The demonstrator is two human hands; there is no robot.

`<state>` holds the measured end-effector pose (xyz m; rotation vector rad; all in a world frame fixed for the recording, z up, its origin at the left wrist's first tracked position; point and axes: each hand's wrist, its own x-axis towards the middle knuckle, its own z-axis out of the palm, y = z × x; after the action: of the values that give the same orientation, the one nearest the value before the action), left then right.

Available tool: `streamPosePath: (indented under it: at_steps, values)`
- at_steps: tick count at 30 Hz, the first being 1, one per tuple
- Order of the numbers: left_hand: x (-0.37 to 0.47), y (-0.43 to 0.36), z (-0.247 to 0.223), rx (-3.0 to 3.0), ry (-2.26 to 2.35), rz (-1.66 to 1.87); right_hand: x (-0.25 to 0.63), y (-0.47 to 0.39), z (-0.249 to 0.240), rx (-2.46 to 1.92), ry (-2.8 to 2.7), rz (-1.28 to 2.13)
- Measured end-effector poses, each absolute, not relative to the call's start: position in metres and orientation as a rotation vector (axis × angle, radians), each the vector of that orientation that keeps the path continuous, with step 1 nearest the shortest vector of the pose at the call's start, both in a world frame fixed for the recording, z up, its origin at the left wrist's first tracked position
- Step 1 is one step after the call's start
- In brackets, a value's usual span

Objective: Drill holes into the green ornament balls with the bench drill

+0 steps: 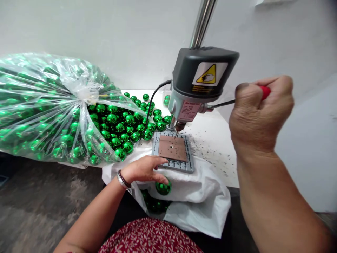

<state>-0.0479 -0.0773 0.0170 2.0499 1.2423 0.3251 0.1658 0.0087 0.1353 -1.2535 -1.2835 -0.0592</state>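
Note:
My right hand (259, 117) is wrapped round the red knob (265, 92) on the lever of a small bench drill (204, 75). The drill bit points down over a brown square board (173, 151) with a small hole, on the grey slotted base (189, 165). My left hand (147, 168) is at the base's front left edge, thumb and fingers apart. Just below its thumb a shiny green ball (163, 188) shows over the opening of a white bag (196, 212). Whether the thumb touches the ball is unclear. More green balls are inside this bag.
A large clear plastic bag (47, 116) full of green balls fills the left. Loose green balls (160, 125) lie between it and the drill. A black cable (152, 102) hangs beside the drill. Dark shavings are scattered on the white table (221, 151).

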Motion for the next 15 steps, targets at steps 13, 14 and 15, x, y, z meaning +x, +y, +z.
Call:
streamPosePath:
  at_steps: [13, 14, 15]
  values:
    - [-0.035, 0.003, 0.0, 1.984, 2.249, 0.132, 0.165, 0.003, 0.129, -1.153, -1.281, 0.07]
    - [-0.033, 0.003, 0.0, 1.972, 2.269, 0.083, 0.165, 0.002, 0.128, -1.152, -1.283, 0.074]
    - [-0.032, 0.003, -0.001, 1.969, 2.284, 0.047, 0.166, 0.002, 0.128, -1.146, -1.285, 0.074]
